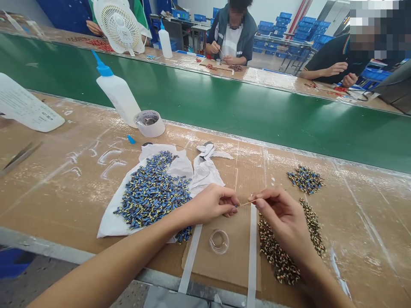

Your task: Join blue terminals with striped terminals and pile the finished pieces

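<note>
Over the cardboard pad (224, 267), my left hand (215, 203) pinches a tiny blue piece (236, 206) between thumb and fingertips. My right hand (284, 218) is closed on a thin wooden toothpick (246, 203), whose tip points at the blue piece; whether they touch I cannot tell. Below the hands stands a small clear cup (219, 241). To the left, many small blue-and-yellow pieces (154, 192) lie heaped on white paper (111, 220). Small black-and-cream pieces (279, 256) are piled under and beside my right hand, with a smaller blue-and-yellow heap (306, 179) behind.
A white squeeze bottle (118, 96), a tape roll (150, 124), crumpled tissue (207, 171), a white container (28, 105) and tweezers (21, 158) lie around the bench. Beyond runs a green conveyor belt (205, 100). Across it are a fan (119, 25) and several people.
</note>
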The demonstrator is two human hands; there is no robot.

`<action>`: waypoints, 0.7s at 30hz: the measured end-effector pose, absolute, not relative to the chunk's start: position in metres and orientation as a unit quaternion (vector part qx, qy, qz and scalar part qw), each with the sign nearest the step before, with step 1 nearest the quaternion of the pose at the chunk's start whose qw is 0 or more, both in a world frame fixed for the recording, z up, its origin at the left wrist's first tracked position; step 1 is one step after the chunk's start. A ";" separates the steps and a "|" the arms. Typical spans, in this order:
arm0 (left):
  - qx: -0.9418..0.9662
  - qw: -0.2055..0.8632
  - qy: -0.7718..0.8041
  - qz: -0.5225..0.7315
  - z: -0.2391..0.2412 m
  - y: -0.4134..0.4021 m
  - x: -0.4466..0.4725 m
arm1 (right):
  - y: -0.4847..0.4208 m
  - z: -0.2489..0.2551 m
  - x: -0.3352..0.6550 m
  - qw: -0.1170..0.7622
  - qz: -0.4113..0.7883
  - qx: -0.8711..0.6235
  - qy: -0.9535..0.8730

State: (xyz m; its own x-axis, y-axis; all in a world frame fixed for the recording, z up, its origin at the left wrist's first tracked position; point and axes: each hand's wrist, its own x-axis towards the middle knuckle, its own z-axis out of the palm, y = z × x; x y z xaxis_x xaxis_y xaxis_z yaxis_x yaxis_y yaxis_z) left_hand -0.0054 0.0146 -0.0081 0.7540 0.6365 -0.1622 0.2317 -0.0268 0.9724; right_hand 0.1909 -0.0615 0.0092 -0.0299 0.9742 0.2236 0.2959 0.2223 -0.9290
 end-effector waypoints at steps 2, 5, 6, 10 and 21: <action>0.698 0.624 0.310 0.162 -0.008 0.015 -0.006 | -0.064 0.017 0.193 0.466 0.414 -0.470 -0.625; 0.716 0.612 0.297 0.158 -0.007 0.017 -0.007 | -0.069 0.025 0.189 0.408 0.438 -0.412 -0.687; 0.723 0.606 0.293 0.156 -0.006 0.017 -0.008 | -0.070 0.026 0.185 0.387 0.430 -0.400 -0.711; 0.752 0.573 0.284 0.157 -0.007 0.020 -0.010 | -0.075 0.022 0.170 0.323 0.376 -0.381 -0.781; 0.713 0.618 0.293 0.155 -0.012 0.018 -0.010 | -0.055 0.022 0.225 0.281 0.257 -0.553 -0.741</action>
